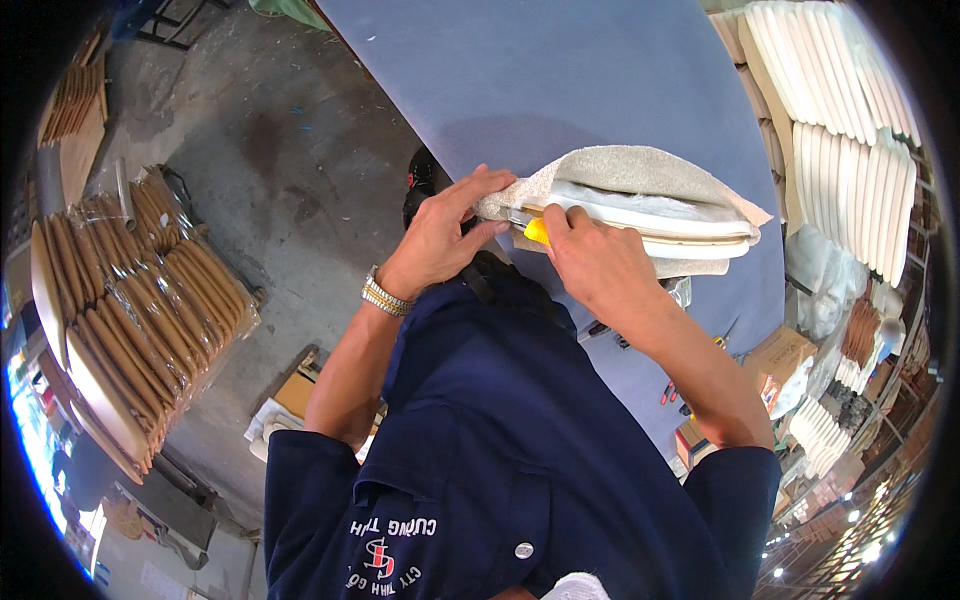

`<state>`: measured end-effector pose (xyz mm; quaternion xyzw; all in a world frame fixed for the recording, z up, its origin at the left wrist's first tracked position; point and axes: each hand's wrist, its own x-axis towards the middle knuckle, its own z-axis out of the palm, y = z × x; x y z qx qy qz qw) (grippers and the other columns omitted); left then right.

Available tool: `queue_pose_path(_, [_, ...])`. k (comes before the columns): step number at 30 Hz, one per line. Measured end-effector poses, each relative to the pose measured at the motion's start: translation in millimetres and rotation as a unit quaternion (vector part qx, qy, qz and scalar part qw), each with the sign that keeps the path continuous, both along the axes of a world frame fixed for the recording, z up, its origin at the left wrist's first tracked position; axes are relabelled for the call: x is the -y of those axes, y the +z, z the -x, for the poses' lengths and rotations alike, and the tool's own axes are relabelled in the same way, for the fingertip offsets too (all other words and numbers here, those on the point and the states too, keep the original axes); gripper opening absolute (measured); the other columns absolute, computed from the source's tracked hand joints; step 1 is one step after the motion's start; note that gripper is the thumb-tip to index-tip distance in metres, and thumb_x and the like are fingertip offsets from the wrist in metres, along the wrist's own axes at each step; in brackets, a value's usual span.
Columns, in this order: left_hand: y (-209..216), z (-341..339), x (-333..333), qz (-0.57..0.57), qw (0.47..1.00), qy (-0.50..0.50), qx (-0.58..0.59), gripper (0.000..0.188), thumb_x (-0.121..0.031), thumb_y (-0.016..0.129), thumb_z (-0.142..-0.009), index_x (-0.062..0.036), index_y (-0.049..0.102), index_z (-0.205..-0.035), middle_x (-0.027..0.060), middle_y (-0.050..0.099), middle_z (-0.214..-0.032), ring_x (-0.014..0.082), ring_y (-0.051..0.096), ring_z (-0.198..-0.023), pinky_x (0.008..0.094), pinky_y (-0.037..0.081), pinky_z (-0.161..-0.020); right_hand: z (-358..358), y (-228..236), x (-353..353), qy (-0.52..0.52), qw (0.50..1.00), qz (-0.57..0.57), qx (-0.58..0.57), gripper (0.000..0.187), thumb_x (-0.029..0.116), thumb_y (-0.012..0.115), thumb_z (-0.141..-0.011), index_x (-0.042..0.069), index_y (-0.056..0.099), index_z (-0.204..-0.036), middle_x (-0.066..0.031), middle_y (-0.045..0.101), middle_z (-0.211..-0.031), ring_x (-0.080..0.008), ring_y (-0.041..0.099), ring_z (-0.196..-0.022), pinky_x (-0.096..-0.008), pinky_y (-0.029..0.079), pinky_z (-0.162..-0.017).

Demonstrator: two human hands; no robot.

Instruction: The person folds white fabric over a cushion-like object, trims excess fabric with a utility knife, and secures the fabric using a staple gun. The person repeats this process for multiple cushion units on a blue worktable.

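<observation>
A cushion pad (665, 217) with white padding and a pale board edge stands on its side on the blue-grey table (560, 70). Beige woven fabric (615, 163) wraps around it and gapes open along the upper side. My left hand (445, 235) pinches the fabric at the pad's left end, thumb and fingers closed on it. In my right hand (605, 268) is a yellow utility knife (537, 231), its blade pointing left toward that same end, close to my left thumb. The blade's tip is hard to make out against the fabric.
On the left stand brown curved panels (165, 310) wrapped in clear plastic. White padded pieces (840, 140) are stacked at the right beyond the table. Tools with red handles (669, 392) and a cardboard box (778, 358) lie near the table's right side.
</observation>
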<state>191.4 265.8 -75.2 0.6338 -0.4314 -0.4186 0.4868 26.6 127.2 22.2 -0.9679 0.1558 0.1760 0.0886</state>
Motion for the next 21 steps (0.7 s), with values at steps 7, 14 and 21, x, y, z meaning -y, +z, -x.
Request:
queue_pose_path(7, [5.8,-0.5,1.7,0.012,0.999,0.02,0.029,0.051,0.001,0.075,-0.088,-0.0062,0.064,-0.138,0.0168,0.064,-0.141,0.0262,0.065,-0.125,0.0358,0.062,-0.094,-4.8,9.0,-2.4,-0.038,0.998,-0.018,-0.052,0.023,0.02,0.06,-0.1,0.001,0.051,-0.111,-0.0171,0.069,-0.092,-0.0362,0.074,-0.074,-0.0468,0.058,-0.059])
queue_pose_path(14, [4.6,-2.2,3.1,0.0,1.0,0.022,0.0,0.048,0.0,0.076,-0.088,-0.0052,0.066,-0.135,0.0181,0.064,-0.14,0.0207,0.069,-0.116,0.0335,0.062,-0.091,-2.6,9.8,-0.8,-0.045,0.998,-0.02,-0.05,0.022,0.019,0.059,-0.101,0.001,0.051,-0.11,-0.0187,0.07,-0.088,-0.0378,0.074,-0.074,-0.0483,0.058,-0.059])
queue_pose_path(21, [-1.9,-4.5,2.4,0.002,1.0,0.015,0.005,0.049,-0.002,0.078,-0.088,-0.005,0.066,-0.135,0.0178,0.065,-0.139,0.0193,0.068,-0.116,0.033,0.062,-0.092,1.8,10.5,-2.5,-0.048,0.998,-0.002,-0.029,0.018,0.012,0.057,-0.096,0.0,0.056,-0.109,-0.0188,0.071,-0.085,-0.0349,0.076,-0.077,-0.0442,0.061,-0.061])
